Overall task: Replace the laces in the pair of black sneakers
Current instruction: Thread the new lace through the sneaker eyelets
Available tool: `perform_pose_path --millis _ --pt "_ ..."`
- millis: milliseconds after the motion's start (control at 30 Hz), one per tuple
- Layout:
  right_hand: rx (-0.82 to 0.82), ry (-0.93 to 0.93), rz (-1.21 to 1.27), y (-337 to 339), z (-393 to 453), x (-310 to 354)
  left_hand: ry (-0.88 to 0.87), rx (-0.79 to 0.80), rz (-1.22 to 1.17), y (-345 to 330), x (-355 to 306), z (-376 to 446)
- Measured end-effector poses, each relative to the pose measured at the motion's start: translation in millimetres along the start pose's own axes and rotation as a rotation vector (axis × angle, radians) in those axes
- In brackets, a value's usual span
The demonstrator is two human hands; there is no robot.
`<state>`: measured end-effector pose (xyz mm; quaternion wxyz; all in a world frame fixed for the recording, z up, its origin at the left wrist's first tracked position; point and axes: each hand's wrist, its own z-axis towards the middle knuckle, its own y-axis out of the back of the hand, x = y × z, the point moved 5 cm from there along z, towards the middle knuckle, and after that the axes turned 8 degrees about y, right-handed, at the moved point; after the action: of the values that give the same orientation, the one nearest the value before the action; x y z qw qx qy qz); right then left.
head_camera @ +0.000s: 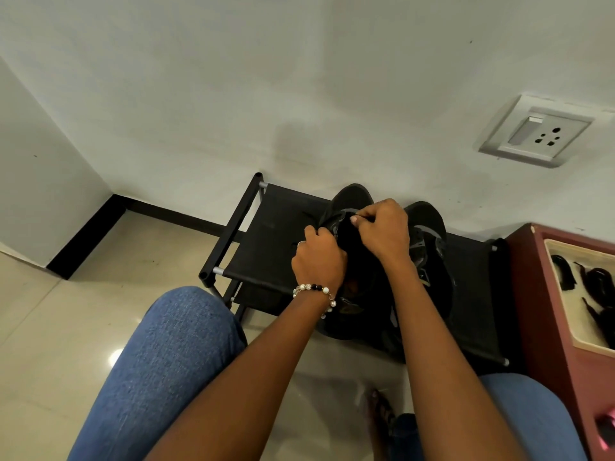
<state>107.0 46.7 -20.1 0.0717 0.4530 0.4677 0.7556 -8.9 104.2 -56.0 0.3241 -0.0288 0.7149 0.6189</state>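
Two black sneakers stand side by side on a low black shoe rack [266, 227], toes toward the wall. Over the left sneaker [352, 197] my left hand [317, 257], with a bead bracelet on its wrist, grips the shoe's left eyelet edge. My right hand [382, 227] has its fingers curled and pinches something small and dark at the upper eyelets, probably a lace, though black on black hides it. The right sneaker [429, 234] with grey trim lies untouched beside my right wrist.
A maroon box [539, 294] at the right holds a cream tray [572, 314] with several bundled black laces. The wall is right behind the rack, with a socket plate [535, 131] above. My knees in blue jeans are below, over a tiled floor.
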Motion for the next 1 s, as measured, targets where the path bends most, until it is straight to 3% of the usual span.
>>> perform_pose_path --millis 167,300,400,500,567,667,767,900,1000 --pt "-0.146 -0.245 0.809 20.6 -6.0 -0.5 0.006 -0.020 0.009 0.7 0.3 -0.7" --pt "-0.263 -0.209 1.403 53.5 -3.7 10.1 0.011 -0.026 -0.002 1.5 0.2 -1.2" --pt "-0.322 -0.151 1.565 65.3 -2.8 11.9 0.013 -0.024 -0.007 2.0 0.1 -1.7" --pt "-0.317 -0.160 1.429 53.7 0.0 7.3 0.013 -0.021 -0.013 2.2 0.2 -2.1" --pt "-0.273 -0.116 1.011 46.1 1.8 4.8 0.013 -0.021 -0.013 2.3 0.0 -2.2" --pt "-0.095 0.089 0.193 24.9 4.3 9.3 0.019 -0.010 -0.012 1.1 0.6 -1.2" --pt "0.104 0.152 -0.224 -4.5 2.0 11.8 0.026 -0.006 -0.027 0.4 1.1 0.1" --pt "0.100 0.124 -0.354 -12.7 0.6 13.2 0.022 -0.004 -0.021 0.0 0.7 0.1" --pt "0.049 0.050 -0.148 -9.6 3.7 4.5 0.022 -0.007 -0.019 0.0 1.0 -0.2"
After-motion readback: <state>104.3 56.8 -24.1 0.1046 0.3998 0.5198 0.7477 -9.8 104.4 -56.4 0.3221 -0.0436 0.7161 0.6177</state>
